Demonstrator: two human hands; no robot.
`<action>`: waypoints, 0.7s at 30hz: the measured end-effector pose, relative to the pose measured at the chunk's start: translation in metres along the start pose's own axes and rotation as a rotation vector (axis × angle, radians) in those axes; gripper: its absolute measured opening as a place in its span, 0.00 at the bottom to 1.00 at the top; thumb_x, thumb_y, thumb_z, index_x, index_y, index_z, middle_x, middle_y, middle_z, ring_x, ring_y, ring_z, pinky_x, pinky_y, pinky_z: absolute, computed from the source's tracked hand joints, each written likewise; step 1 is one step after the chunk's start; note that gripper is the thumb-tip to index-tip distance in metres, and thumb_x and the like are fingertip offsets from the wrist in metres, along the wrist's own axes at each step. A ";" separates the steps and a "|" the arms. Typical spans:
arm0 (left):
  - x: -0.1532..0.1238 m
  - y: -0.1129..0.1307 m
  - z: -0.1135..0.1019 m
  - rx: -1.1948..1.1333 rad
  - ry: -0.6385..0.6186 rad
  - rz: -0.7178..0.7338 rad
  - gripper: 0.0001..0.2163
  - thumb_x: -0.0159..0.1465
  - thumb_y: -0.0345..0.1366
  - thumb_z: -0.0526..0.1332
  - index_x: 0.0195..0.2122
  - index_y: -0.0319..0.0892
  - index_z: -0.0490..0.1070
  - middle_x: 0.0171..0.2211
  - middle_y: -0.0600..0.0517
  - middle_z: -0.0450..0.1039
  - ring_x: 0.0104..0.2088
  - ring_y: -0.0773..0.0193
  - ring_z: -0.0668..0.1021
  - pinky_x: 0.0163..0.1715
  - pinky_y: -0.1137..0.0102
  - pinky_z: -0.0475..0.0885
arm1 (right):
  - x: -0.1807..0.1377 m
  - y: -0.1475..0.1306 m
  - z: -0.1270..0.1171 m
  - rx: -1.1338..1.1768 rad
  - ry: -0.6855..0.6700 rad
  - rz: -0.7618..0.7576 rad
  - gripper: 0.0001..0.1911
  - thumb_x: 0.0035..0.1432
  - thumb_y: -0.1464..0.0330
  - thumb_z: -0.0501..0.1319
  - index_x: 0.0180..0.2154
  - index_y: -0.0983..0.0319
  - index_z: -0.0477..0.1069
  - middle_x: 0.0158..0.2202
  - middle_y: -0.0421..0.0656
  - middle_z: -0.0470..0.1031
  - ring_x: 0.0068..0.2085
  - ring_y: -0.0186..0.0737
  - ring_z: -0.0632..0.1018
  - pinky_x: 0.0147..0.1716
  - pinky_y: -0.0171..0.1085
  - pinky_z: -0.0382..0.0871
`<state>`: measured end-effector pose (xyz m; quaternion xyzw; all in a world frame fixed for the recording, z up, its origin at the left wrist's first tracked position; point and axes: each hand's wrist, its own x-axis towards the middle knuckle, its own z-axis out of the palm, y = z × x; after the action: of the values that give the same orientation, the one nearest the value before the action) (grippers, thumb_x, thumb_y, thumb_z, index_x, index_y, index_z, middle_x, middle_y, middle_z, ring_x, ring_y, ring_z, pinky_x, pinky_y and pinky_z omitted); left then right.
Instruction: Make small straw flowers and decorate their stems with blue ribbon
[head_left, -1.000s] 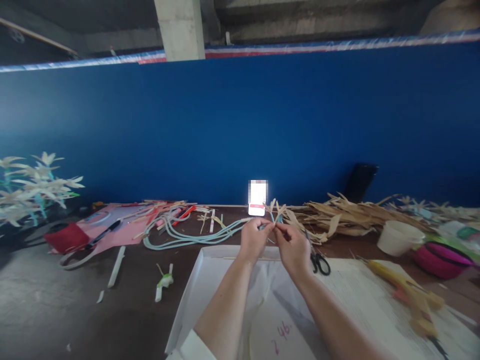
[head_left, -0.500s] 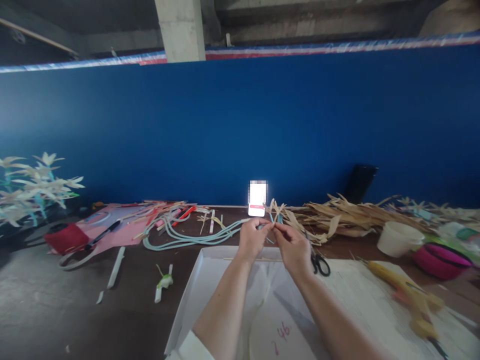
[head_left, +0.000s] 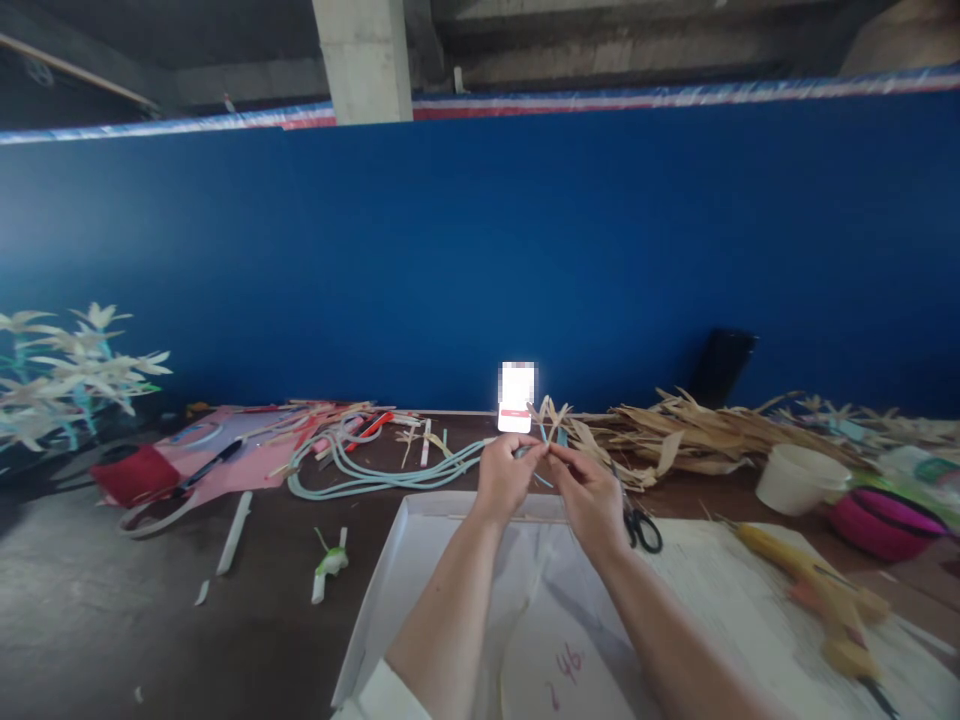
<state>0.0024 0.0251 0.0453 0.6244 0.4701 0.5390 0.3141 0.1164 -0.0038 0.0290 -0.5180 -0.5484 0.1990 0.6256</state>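
My left hand (head_left: 505,480) and my right hand (head_left: 592,496) meet above the far edge of a white tray (head_left: 390,580). Both pinch a small straw flower (head_left: 549,420) with tan petals on a thin light-blue stem. The left fingers close on the stem, and the right fingertips pinch just under the petals. A paper with "46" written in pink (head_left: 564,672) lies in the tray below my forearms.
Black scissors (head_left: 639,524) lie right of my right hand. A pile of dried leaves (head_left: 697,435), a white cup (head_left: 795,478), a pink bowl (head_left: 885,520) and a yellow glue gun (head_left: 814,590) are at the right. Light-blue tubes (head_left: 375,470), pink sheet (head_left: 225,450), a lit phone (head_left: 516,398), finished flowers (head_left: 67,370).
Both hands stay on the straw flower; the fingers shift only slightly. The view moved a touch.
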 end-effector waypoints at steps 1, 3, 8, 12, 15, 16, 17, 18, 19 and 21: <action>0.000 0.000 0.000 0.000 0.004 0.001 0.09 0.53 0.39 0.61 0.30 0.40 0.76 0.30 0.51 0.77 0.33 0.63 0.76 0.36 0.71 0.67 | 0.001 -0.001 -0.001 -0.014 0.002 -0.013 0.14 0.50 0.62 0.60 0.37 0.61 0.77 0.34 0.45 0.78 0.34 0.41 0.75 0.33 0.37 0.67; 0.000 0.001 0.000 -0.005 0.003 0.012 0.09 0.53 0.39 0.61 0.30 0.40 0.76 0.30 0.51 0.77 0.33 0.63 0.76 0.36 0.71 0.67 | 0.002 -0.003 -0.001 0.003 0.002 -0.016 0.13 0.50 0.63 0.61 0.36 0.61 0.77 0.34 0.45 0.78 0.35 0.41 0.75 0.34 0.37 0.67; -0.001 0.005 -0.003 -0.024 -0.019 0.040 0.10 0.54 0.39 0.60 0.30 0.39 0.76 0.30 0.51 0.77 0.32 0.63 0.76 0.35 0.71 0.67 | 0.004 0.001 -0.001 0.297 -0.054 0.187 0.15 0.48 0.61 0.63 0.36 0.62 0.77 0.28 0.43 0.75 0.27 0.37 0.72 0.26 0.35 0.64; -0.001 0.006 -0.005 -0.025 -0.027 0.031 0.10 0.54 0.40 0.60 0.31 0.39 0.76 0.29 0.51 0.76 0.31 0.64 0.75 0.35 0.71 0.67 | 0.007 0.010 0.000 0.495 -0.113 0.337 0.17 0.45 0.59 0.65 0.35 0.63 0.76 0.20 0.38 0.68 0.20 0.31 0.63 0.19 0.33 0.55; -0.001 0.004 -0.005 -0.018 -0.036 0.025 0.11 0.54 0.41 0.60 0.31 0.39 0.76 0.28 0.51 0.76 0.31 0.64 0.75 0.35 0.71 0.67 | 0.009 0.011 0.001 0.553 -0.116 0.381 0.16 0.43 0.60 0.67 0.33 0.63 0.75 0.19 0.36 0.65 0.19 0.28 0.61 0.18 0.31 0.52; -0.001 0.003 -0.005 -0.019 -0.040 0.027 0.11 0.54 0.41 0.60 0.31 0.39 0.76 0.29 0.51 0.76 0.31 0.64 0.75 0.35 0.71 0.67 | 0.010 0.011 0.001 0.569 -0.115 0.392 0.16 0.42 0.61 0.68 0.33 0.63 0.73 0.19 0.35 0.65 0.19 0.28 0.61 0.18 0.31 0.52; 0.000 0.002 -0.005 -0.024 -0.044 0.028 0.11 0.54 0.41 0.60 0.31 0.39 0.76 0.29 0.51 0.76 0.31 0.64 0.75 0.35 0.71 0.67 | 0.010 0.010 0.001 0.586 -0.114 0.403 0.17 0.42 0.61 0.68 0.34 0.63 0.72 0.19 0.35 0.65 0.19 0.27 0.61 0.18 0.30 0.52; 0.000 0.002 -0.005 -0.031 -0.048 0.029 0.11 0.54 0.41 0.60 0.31 0.39 0.75 0.29 0.51 0.76 0.31 0.64 0.75 0.35 0.71 0.67 | 0.010 0.009 0.001 0.602 -0.113 0.414 0.18 0.41 0.62 0.69 0.34 0.62 0.70 0.20 0.34 0.65 0.19 0.27 0.61 0.18 0.29 0.52; 0.000 0.001 -0.005 -0.037 -0.052 0.028 0.11 0.54 0.41 0.60 0.31 0.39 0.75 0.29 0.51 0.76 0.31 0.64 0.75 0.35 0.71 0.67 | 0.011 0.008 0.000 0.614 -0.110 0.427 0.19 0.41 0.62 0.69 0.35 0.62 0.69 0.20 0.34 0.66 0.19 0.26 0.62 0.18 0.29 0.52; 0.000 0.001 -0.005 -0.043 -0.055 0.024 0.11 0.54 0.41 0.60 0.31 0.38 0.75 0.29 0.50 0.76 0.31 0.64 0.75 0.35 0.71 0.68 | 0.011 0.007 -0.001 0.620 -0.116 0.445 0.22 0.40 0.62 0.69 0.38 0.61 0.68 0.21 0.33 0.66 0.19 0.26 0.62 0.18 0.28 0.52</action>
<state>-0.0021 0.0242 0.0475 0.6375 0.4422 0.5353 0.3338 0.1228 0.0072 0.0284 -0.3985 -0.3709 0.5151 0.6620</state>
